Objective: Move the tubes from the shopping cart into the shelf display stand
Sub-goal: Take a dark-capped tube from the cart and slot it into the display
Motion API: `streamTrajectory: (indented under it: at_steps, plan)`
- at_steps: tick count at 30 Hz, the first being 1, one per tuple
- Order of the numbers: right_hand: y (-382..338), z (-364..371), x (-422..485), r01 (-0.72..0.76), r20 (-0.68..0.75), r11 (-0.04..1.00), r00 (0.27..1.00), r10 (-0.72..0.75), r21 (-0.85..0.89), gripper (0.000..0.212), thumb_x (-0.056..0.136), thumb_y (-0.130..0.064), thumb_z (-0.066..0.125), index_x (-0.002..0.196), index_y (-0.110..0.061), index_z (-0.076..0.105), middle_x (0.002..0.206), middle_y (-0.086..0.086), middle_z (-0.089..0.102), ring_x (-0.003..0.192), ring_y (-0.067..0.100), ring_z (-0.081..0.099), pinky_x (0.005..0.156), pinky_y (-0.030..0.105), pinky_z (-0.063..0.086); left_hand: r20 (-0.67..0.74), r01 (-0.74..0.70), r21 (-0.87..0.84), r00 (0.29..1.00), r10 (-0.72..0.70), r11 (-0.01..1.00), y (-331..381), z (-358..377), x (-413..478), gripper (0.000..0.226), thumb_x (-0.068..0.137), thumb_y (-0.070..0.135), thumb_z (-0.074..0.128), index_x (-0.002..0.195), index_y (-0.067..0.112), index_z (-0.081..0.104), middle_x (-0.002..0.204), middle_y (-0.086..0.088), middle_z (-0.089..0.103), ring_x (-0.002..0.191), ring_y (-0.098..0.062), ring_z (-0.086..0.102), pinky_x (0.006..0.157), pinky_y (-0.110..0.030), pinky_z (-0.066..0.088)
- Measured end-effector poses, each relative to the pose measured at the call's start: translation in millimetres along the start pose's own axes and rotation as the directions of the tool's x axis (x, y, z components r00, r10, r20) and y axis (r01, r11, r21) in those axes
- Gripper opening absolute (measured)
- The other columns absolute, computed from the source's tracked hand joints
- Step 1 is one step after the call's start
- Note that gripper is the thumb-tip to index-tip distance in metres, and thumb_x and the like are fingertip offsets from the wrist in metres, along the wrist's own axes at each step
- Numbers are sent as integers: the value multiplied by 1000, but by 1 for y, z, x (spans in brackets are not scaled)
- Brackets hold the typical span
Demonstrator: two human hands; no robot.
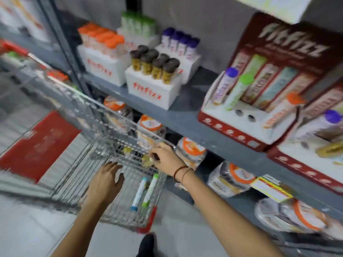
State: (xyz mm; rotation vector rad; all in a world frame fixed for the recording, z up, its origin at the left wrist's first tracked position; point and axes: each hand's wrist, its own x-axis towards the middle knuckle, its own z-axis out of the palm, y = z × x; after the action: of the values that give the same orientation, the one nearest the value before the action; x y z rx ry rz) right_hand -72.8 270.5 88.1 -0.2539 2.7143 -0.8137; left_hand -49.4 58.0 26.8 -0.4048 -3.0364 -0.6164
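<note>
A wire shopping cart (78, 175) stands below the shelf. A blue-capped tube (139, 193) and a green-capped tube (150, 191) lie side by side on its floor. My right hand (165, 156) reaches into the cart and closes around a yellowish tube with a dark cap (148, 161); blur hides the grip's detail. Over the cart's near side my left hand (106, 179) hovers, fingers spread, holding nothing. On the shelf at right sits the red-and-white display stand (230, 125), which holds a purple-capped tube (223, 86), a green-capped tube (238, 91) and an orange-capped tube (280, 112), with two holes bare.
White boxes of orange-, green-, purple- and brown-capped tubes (154, 71) stand on the grey shelf (185, 119) at left. A second red stand (306, 160) sits at far right. Orange-lidded jars (191, 151) fill the lower shelf. A red mat (40, 143) lies on the floor.
</note>
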Motion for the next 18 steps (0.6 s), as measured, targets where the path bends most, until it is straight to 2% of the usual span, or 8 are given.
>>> streamTrajectory:
  at_steps: [3, 7, 10, 13, 18]
  plan:
    - [2, -47, -35, -8, -171, 1000, 985, 9, 6, 16, 87, -5, 58, 101, -7, 65, 108, 14, 54, 102, 28, 55, 93, 36, 45, -59, -109, -45, 993, 107, 993, 48, -13, 36, 29, 73, 2, 73, 101, -3, 67, 106, -23, 66, 96, -38, 61, 78, -50, 51]
    - [10, -104, -89, -56, -343, 998, 938, 47, -15, 24, 91, -8, 55, 115, -7, 57, 117, 12, 53, 111, 28, 51, 93, 35, 41, -138, -317, -115, 944, 301, 941, 119, -19, 74, 30, 75, 10, 61, 103, 0, 65, 107, -20, 66, 95, -36, 60, 75, -42, 51]
    - [18, -140, -127, -115, -409, 993, 908, 91, -35, 32, 91, -12, 54, 123, -10, 51, 125, 11, 50, 117, 26, 46, 97, 31, 36, -148, -440, -143, 895, 420, 887, 168, -15, 89, 40, 77, 23, 44, 102, -1, 63, 103, -21, 66, 95, -33, 56, 78, -38, 45]
    - [30, -169, -163, -186, -462, 981, 875, 143, -48, 35, 92, -13, 55, 126, -10, 50, 124, 10, 51, 118, 24, 47, 98, 28, 36, -118, -514, -134, 857, 501, 847, 210, -1, 95, 44, 78, 25, 41, 105, -2, 63, 106, -22, 65, 98, -36, 57, 84, -40, 43]
    - [52, -203, -214, -305, -531, 951, 815, 232, -53, 37, 90, -13, 57, 127, -11, 52, 129, 8, 51, 121, 23, 47, 99, 26, 35, -38, -636, -132, 769, 638, 760, 271, 22, 88, 48, 82, 29, 36, 111, 1, 63, 115, -20, 63, 104, -36, 59, 79, -44, 51]
